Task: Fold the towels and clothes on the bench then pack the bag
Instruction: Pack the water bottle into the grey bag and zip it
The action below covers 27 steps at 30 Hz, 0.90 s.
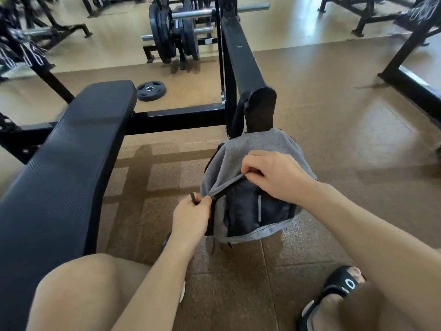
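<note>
Bag (250, 185): grey fabric with dark navy panels, stood upright on the brown tiled floor (310, 144), to the right of the desk (71, 158) and just in front of a black machine frame (248, 75). Leaned toward that frame at the top; contact not determinable.

Left hand (191, 216): positioned at the bag's near-left edge. Fingers (202, 203) closed in a pinch on a small black zipper pull (194, 198) at the low end of the zip line.

Right hand (274, 175): placed on the bag's upper front. Fingers (250, 168) curled shut, pinching the grey fabric edge at the high end of the zip line. Zip line stretched taut between the two hands.

Desk: black padded top, bare, running from the lower left toward the upper middle.

Bare knee (90, 290): at lower left, beside the desk. Black slide sandal (334, 297): on the floor at lower right.

Weight plate (151, 91): flat on the floor beyond the desk's far end. Plate rack (174, 34): further back, loaded with black discs.
</note>
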{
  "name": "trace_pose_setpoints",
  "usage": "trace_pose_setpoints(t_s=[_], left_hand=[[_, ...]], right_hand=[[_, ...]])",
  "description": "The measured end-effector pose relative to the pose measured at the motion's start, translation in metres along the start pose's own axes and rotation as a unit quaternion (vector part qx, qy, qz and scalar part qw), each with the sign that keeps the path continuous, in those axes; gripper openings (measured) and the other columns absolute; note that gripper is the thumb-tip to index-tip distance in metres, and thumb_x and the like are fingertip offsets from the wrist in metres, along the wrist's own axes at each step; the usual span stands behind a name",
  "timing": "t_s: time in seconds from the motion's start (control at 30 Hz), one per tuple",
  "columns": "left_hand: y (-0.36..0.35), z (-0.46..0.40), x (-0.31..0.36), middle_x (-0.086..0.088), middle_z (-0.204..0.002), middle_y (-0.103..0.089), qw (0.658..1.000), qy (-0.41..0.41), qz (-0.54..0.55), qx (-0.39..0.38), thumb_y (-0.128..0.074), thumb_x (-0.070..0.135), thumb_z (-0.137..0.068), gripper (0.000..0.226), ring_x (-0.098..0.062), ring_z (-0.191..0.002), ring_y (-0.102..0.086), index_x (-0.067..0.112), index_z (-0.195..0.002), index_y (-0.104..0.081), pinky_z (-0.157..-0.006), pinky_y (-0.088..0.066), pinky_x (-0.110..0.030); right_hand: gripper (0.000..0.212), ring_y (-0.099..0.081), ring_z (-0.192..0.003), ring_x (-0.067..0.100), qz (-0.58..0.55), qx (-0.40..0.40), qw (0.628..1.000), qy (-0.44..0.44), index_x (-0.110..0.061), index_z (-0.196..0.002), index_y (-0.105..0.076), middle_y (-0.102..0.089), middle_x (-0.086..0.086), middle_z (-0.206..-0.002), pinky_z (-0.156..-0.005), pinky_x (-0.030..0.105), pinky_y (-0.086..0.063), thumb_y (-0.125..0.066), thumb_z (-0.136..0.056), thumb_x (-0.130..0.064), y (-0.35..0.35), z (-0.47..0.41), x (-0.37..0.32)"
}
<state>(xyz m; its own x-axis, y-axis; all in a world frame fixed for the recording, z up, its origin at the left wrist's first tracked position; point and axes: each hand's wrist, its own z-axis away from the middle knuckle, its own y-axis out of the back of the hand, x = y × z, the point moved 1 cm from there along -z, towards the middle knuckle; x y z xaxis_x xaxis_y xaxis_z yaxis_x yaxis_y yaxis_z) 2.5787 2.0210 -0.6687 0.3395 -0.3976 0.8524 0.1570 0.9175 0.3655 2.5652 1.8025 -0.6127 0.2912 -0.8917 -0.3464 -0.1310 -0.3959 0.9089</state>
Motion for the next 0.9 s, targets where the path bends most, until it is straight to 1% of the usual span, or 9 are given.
trace_pose_setpoints(t_s=[0.2, 0.3, 0.5, 0.57, 0.63, 0.67, 0.73, 0.8, 0.9], left_hand=[[-0.003, -0.008, -0.042, -0.009, -0.086, -0.065, 0.988, 0.097, 0.117, 0.022, -0.057, 0.018, -0.101, 0.024, -0.026, -0.088, -0.063, 0.015, -0.079, -0.049, -0.087, -0.054, -0.043], [-0.006, -0.017, -0.049, -0.009, -0.091, -0.065, 0.976, 0.126, 0.179, 0.024, -0.056, 0.014, -0.102, 0.021, -0.021, -0.090, -0.064, 0.014, -0.084, -0.045, -0.079, -0.052, -0.032], [-0.017, -0.029, -0.097, -0.016, -0.097, -0.066, 0.965, 0.192, 0.180, 0.006, -0.053, 0.009, -0.102, 0.008, -0.020, -0.081, -0.062, 0.009, -0.094, -0.051, -0.073, -0.048, -0.030], [-0.023, -0.031, -0.105, -0.014, -0.101, -0.066, 0.956, 0.215, 0.200, 0.004, -0.051, 0.005, -0.103, 0.010, -0.022, -0.091, -0.065, 0.008, -0.095, -0.054, -0.087, -0.052, -0.034], [-0.028, -0.036, -0.109, -0.016, -0.105, -0.066, 0.945, 0.238, 0.224, 0.012, -0.051, 0.003, -0.103, 0.005, -0.027, -0.105, -0.064, 0.006, -0.107, -0.053, -0.105, -0.049, -0.042], [-0.029, -0.040, -0.111, -0.017, -0.104, -0.067, 0.942, 0.244, 0.232, 0.018, -0.051, 0.003, -0.103, 0.011, -0.028, -0.107, -0.065, 0.005, -0.114, -0.053, -0.106, -0.049, -0.043], [-0.033, -0.045, -0.116, -0.015, -0.094, -0.068, 0.939, 0.246, 0.238, 0.035, -0.052, 0.005, -0.103, 0.014, -0.026, -0.095, -0.068, 0.001, -0.116, -0.054, -0.097, -0.054, -0.040], [-0.035, -0.046, -0.118, -0.014, -0.087, -0.067, 0.936, 0.253, 0.238, 0.050, -0.053, 0.005, -0.103, 0.007, -0.020, -0.081, -0.066, 0.000, -0.107, -0.055, -0.084, -0.055, -0.036], [-0.036, -0.048, -0.116, -0.016, -0.089, -0.067, 0.938, 0.269, 0.212, 0.051, -0.055, 0.005, -0.102, 0.005, -0.019, -0.077, -0.065, 0.004, -0.097, -0.054, -0.080, -0.055, -0.035]], right_hand=[[0.014, -0.055, -0.072, 0.015, -0.016, 0.003, 1.000, 0.004, -0.024, -0.084, -0.054, -0.056, -0.008, -0.086, -0.062, 0.039, -0.050, -0.052, -0.097, -0.018, -0.002, -0.006, -0.007], [0.013, -0.054, -0.072, 0.015, -0.011, 0.009, 1.000, 0.002, -0.023, -0.085, -0.055, -0.056, -0.007, -0.087, -0.062, 0.040, -0.050, -0.053, -0.097, -0.018, -0.003, -0.008, -0.007], [0.013, -0.056, -0.073, 0.013, -0.008, 0.028, 1.000, -0.008, -0.022, -0.086, -0.057, -0.058, -0.009, -0.088, -0.063, 0.040, -0.051, -0.053, -0.098, -0.019, 0.001, -0.013, 0.000], [0.013, -0.055, -0.072, 0.012, -0.012, 0.029, 0.999, -0.007, -0.022, -0.085, -0.057, -0.058, -0.009, -0.087, -0.063, 0.038, -0.051, -0.053, -0.097, -0.019, 0.002, -0.013, 0.000], [0.013, -0.054, -0.071, 0.010, -0.017, 0.032, 0.999, -0.003, -0.023, -0.085, -0.057, -0.057, -0.010, -0.087, -0.062, 0.036, -0.050, -0.054, -0.097, -0.019, 0.001, -0.012, 0.000], [0.013, -0.053, -0.070, 0.010, -0.018, 0.033, 0.999, -0.002, -0.023, -0.085, -0.057, -0.057, -0.009, -0.087, -0.062, 0.035, -0.050, -0.054, -0.097, -0.019, 0.001, -0.011, -0.001], [0.013, -0.052, -0.069, 0.010, -0.021, 0.032, 0.999, 0.001, -0.022, -0.086, -0.057, -0.057, -0.009, -0.087, -0.060, 0.033, -0.049, -0.054, -0.098, -0.019, 0.002, -0.012, -0.001], [0.012, -0.052, -0.069, 0.010, -0.018, 0.034, 0.999, 0.004, -0.022, -0.087, -0.057, -0.056, -0.008, -0.088, -0.059, 0.033, -0.047, -0.053, -0.098, -0.020, 0.001, -0.012, -0.001], [0.012, -0.052, -0.068, 0.010, -0.016, 0.037, 0.999, 0.001, -0.023, -0.087, -0.057, -0.056, -0.009, -0.088, -0.058, 0.033, -0.047, -0.052, -0.097, -0.021, -0.002, -0.010, -0.002]])
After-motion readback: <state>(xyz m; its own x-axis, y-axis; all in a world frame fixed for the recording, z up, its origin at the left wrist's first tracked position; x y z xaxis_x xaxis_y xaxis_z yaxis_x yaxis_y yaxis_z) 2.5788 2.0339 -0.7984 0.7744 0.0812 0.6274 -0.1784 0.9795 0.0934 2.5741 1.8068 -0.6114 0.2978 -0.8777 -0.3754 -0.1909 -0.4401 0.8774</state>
